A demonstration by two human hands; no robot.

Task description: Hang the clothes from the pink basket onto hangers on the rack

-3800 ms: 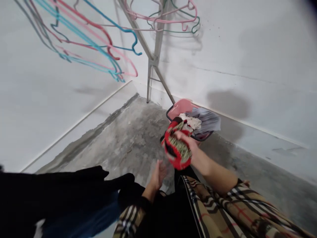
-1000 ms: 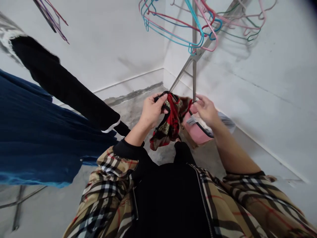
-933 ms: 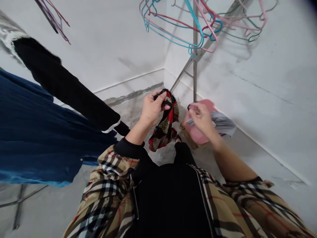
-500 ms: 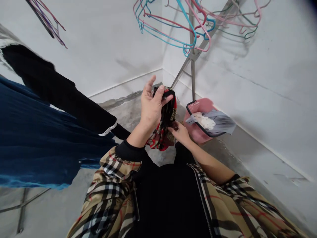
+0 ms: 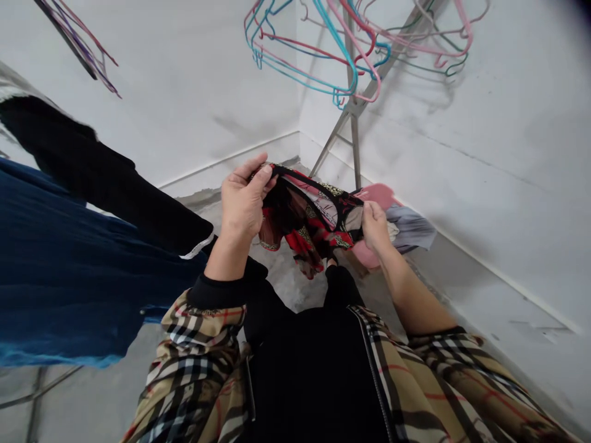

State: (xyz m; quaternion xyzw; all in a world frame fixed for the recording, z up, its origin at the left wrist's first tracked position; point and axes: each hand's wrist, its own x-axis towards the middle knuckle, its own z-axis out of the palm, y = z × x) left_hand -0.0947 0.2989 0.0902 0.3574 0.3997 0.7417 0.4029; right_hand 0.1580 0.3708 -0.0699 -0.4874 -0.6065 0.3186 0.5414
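Note:
A garment [image 5: 302, 237] patterned in red, black and tan is stretched between my two hands, its black-edged opening facing up. On its left end my left hand [image 5: 247, 194] pinches the edge between thumb and fingers. My right hand [image 5: 376, 224] is closed on the other end of the edge, in front of the pink basket [image 5: 379, 194]. The lower part of the cloth hangs in folds over the floor. Its exact kind does not show clearly.
Plastic-coated hangers [image 5: 314, 58] in several colours hang from a metal rack [image 5: 354, 111] ahead. Grey cloth [image 5: 409, 227] spills over the basket's right side. At left hang a blue garment [image 5: 69, 264] and a black sleeve [image 5: 115, 178]. White walls meet in the corner.
My hands have moved apart, left hand leftward and right hand rightward, spreading the bunched garment open. My left fingers have closed on its edge. The garment now partly covers the basket.

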